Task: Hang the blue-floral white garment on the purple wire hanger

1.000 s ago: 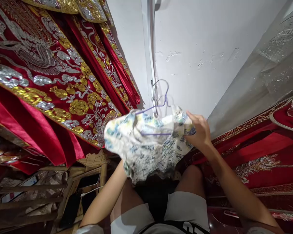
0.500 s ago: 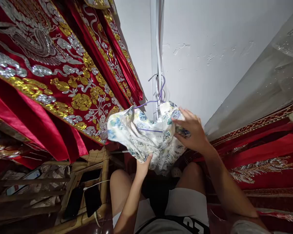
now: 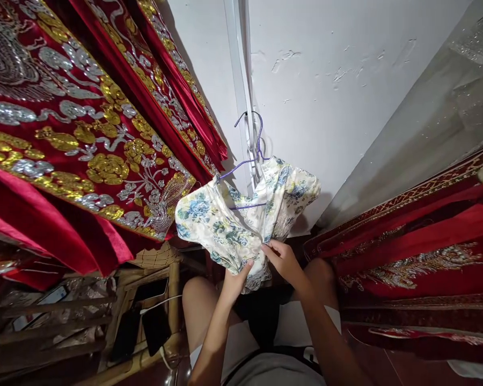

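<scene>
A white garment with blue and yellow flowers hangs on a purple wire hanger, whose hook rests on a fitting on the white wall. My left hand pinches the garment's lower edge from below. My right hand grips the same lower edge just to the right, fingers closed on the cloth. Both hands are close together in front of my knees.
Red velvet robes with gold and silver embroidery hang at the left. More red embroidered cloth fills the right. A bamboo rack at the lower left holds two dark phones on a cable. A white wall stands behind.
My right hand has dropped from the garment's upper right shoulder to its lower edge beside my left hand. The garment now hangs more spread out on the hanger.
</scene>
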Available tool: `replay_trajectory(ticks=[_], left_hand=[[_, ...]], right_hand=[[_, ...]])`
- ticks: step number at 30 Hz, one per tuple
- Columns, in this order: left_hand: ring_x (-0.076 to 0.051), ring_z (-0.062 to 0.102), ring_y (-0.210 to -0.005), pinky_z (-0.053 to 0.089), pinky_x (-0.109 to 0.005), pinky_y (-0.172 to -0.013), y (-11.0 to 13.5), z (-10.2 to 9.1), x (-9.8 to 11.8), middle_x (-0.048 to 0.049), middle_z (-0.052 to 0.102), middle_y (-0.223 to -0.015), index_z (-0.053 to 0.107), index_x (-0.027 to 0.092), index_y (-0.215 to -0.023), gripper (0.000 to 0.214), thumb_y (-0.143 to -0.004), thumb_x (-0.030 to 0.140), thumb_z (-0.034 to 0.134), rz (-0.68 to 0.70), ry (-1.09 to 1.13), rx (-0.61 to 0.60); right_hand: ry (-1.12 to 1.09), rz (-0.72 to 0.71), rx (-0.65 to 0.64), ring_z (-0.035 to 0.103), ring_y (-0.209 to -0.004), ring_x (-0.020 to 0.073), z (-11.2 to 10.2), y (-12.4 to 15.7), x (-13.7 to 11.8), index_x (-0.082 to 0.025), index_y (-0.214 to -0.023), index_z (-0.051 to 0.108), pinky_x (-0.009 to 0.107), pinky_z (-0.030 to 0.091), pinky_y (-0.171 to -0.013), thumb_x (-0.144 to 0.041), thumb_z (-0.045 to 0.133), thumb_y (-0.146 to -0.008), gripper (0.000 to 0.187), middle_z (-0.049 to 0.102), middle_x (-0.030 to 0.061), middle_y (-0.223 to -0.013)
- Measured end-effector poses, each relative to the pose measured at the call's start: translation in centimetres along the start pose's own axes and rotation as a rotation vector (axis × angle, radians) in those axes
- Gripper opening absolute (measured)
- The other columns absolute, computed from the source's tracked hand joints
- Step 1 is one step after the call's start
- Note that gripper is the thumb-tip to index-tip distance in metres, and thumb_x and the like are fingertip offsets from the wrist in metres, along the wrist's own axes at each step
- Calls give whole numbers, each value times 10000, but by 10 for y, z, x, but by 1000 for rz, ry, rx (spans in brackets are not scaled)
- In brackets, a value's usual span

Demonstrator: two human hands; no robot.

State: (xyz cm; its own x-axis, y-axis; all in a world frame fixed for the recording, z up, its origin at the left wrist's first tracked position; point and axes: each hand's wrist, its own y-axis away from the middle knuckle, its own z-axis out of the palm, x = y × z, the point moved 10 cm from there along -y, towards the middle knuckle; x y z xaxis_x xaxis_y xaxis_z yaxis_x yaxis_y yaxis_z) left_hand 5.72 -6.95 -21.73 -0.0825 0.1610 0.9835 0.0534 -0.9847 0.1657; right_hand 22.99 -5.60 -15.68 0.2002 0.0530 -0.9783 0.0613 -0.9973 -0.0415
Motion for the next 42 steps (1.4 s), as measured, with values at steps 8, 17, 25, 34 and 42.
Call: replay_trajectory(ticks=[8,17,25,34,42], left_hand=[[-318,587,-1282,438,-477,-1131,18,-54,10,-120,633,-1303,556,229,-1251,519,-822,472,717,199,-88,535],[-267,617,-1105,482,-425,-1008,22,12,51,-101,612,-1130,562,245,-1141,305,-875,343,675,585,-340,237],[-195,607,-793,484,-300,-729,15,55,64,-35,611,-820,619,222,-847,155,-969,245,526,653,-309,61],[-147,516,-705,416,-252,-653,18,78,42,-17,529,-778,590,180,-845,181,-989,240,498,641,-322,38],[-181,639,-872,506,-307,-802,-3,86,102,-73,678,-963,623,180,-1116,191,-974,302,586,672,-234,-64]], right_hand=[[-101,70,32,383,-532,145,-2,10,2,-225,-598,433,298,288,-541,-494,504,-961,458,404,-21,-532],[-261,163,-39,393,-451,125,20,13,11,-222,-581,498,283,317,-514,-426,547,-875,361,434,-36,-442],[-295,254,-33,305,-353,92,5,1,6,-178,-655,663,263,214,-423,-535,608,-807,392,544,-5,-405],[-335,-154,247,334,-388,80,-59,-67,-138,-205,-492,611,278,408,-554,-443,678,-824,415,428,-55,-374],[-446,-232,298,318,-384,82,-60,-57,-156,-187,-594,649,259,298,-458,-409,609,-846,338,449,-53,-401]])
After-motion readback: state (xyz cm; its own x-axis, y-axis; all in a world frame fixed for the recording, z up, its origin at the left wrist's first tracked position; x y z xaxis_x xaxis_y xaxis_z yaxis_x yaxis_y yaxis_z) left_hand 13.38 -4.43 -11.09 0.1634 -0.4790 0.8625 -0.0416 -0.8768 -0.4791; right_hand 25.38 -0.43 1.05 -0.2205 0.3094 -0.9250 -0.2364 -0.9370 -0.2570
